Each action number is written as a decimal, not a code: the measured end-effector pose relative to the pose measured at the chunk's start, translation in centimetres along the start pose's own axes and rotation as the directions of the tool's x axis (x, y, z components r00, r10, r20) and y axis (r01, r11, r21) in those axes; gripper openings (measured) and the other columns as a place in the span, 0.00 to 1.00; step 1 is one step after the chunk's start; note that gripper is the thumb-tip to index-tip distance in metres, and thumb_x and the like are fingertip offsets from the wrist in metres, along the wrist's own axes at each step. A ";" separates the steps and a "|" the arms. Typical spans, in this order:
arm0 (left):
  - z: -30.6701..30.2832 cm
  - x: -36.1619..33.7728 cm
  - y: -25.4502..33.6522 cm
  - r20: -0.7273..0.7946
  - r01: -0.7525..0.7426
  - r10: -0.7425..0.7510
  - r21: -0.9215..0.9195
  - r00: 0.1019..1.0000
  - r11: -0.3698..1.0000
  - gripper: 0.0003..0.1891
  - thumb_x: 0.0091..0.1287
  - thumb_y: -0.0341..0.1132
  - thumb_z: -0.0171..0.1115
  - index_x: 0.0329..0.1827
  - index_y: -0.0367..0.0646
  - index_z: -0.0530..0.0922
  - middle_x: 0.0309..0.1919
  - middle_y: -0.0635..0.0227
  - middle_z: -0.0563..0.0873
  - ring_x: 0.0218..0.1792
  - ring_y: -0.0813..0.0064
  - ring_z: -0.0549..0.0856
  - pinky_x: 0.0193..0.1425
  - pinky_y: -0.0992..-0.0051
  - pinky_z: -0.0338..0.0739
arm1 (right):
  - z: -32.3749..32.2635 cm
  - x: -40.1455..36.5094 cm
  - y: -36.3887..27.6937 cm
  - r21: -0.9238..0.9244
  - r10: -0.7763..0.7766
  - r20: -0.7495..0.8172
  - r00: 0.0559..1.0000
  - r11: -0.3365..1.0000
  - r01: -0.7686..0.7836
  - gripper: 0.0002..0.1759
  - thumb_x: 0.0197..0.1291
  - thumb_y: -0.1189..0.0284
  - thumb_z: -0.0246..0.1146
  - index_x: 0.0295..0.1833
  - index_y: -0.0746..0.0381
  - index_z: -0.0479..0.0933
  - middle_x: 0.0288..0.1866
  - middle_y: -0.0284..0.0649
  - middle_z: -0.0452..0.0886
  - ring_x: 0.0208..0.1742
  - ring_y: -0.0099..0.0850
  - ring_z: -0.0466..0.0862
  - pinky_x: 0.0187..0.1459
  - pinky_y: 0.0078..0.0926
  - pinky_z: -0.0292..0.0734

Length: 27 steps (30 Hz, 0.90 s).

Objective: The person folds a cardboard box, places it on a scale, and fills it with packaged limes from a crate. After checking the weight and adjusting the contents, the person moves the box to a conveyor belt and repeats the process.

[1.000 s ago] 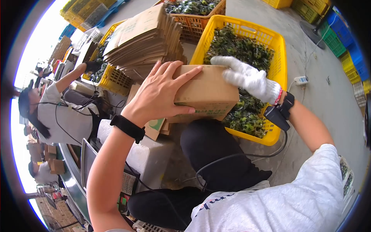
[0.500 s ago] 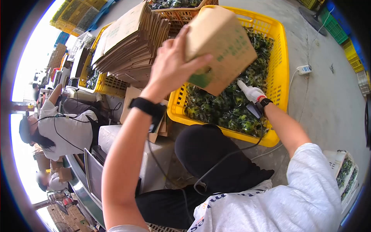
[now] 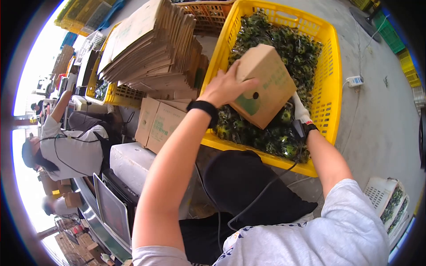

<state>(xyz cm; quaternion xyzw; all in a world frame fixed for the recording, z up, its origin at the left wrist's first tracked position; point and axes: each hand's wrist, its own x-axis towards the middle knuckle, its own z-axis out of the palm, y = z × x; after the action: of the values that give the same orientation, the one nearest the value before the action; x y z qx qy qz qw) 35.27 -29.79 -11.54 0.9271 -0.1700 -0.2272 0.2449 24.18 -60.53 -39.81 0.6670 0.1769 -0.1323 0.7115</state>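
Holding printed cardboard carton (image 3: 268, 91) tilted over yellow crate (image 3: 327, 106), right above wrapped green produce (image 3: 284, 37). Gripping carton's left side with bare left hand (image 3: 225, 88), thumb across holed face, fingers splayed along upper side, probably to control that tilt. Tucking gloved right hand (image 3: 301, 111) against or just beside carton's right edge, perhaps for support; cannot tell whether pinching, fingertips partly hidden. Spotting folded-flat cartons (image 3: 148, 51) stacked left of crate, presumably flat to save room, close for easy reach.
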 end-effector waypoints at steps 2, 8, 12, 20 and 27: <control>0.1 -0.9 -1.0 0.047 0.004 -0.002 -0.033 0.999 0.999 0.62 0.56 0.81 0.57 0.87 0.50 0.53 0.64 0.30 0.74 0.66 0.38 0.79 0.70 0.53 0.74 | -2.6 -5.1 8.6 0.040 -0.310 0.024 0.950 0.950 0.309 0.36 0.78 0.71 0.45 0.87 0.60 0.46 0.90 0.34 0.47 0.88 0.39 0.46 0.85 0.54 0.38; 1.1 -0.7 -2.7 0.062 0.090 -0.081 -0.169 0.995 0.981 0.64 0.57 0.83 0.54 0.88 0.48 0.48 0.68 0.28 0.71 0.71 0.39 0.74 0.73 0.55 0.70 | -5.9 -6.3 11.3 -0.294 -0.012 0.135 0.991 -0.955 0.029 0.32 0.80 0.68 0.44 0.85 0.63 0.53 0.83 0.36 0.64 0.79 0.32 0.67 0.77 0.29 0.62; 1.3 -1.9 -4.4 -0.008 0.010 -0.015 -0.418 1.000 0.908 0.62 0.60 0.80 0.56 0.87 0.44 0.50 0.70 0.32 0.70 0.72 0.42 0.73 0.75 0.57 0.69 | -7.4 -4.4 10.9 -0.637 -0.098 0.282 0.954 -0.763 0.110 0.42 0.76 0.42 0.52 0.79 0.65 0.65 0.71 0.40 0.77 0.63 0.32 0.81 0.57 0.26 0.80; -1.1 -8.3 -3.3 0.243 0.241 -0.046 -0.970 0.969 -0.036 0.34 0.75 0.66 0.55 0.74 0.54 0.74 0.67 0.70 0.82 0.65 0.69 0.83 0.65 0.51 0.79 | -4.9 -7.1 31.1 0.612 0.917 -0.069 0.392 -0.271 0.743 0.26 0.70 0.80 0.60 0.73 0.69 0.72 0.74 0.49 0.75 0.75 0.38 0.75 0.76 0.32 0.68; -1.1 -11.8 -6.6 0.172 0.231 0.163 -0.845 0.971 -0.482 0.39 0.73 0.71 0.51 0.75 0.52 0.74 0.71 0.61 0.79 0.72 0.52 0.76 0.74 0.40 0.67 | -7.6 -14.3 37.3 0.597 0.915 0.016 0.402 -0.331 0.731 0.25 0.77 0.78 0.52 0.76 0.63 0.70 0.71 0.44 0.80 0.73 0.35 0.79 0.72 0.29 0.74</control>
<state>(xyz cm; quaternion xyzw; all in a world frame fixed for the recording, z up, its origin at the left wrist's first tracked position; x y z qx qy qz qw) 27.31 -18.93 -10.19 0.2290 0.1146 -0.3735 0.8916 26.55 -50.85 -0.41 0.8394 0.1894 0.2964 -0.4144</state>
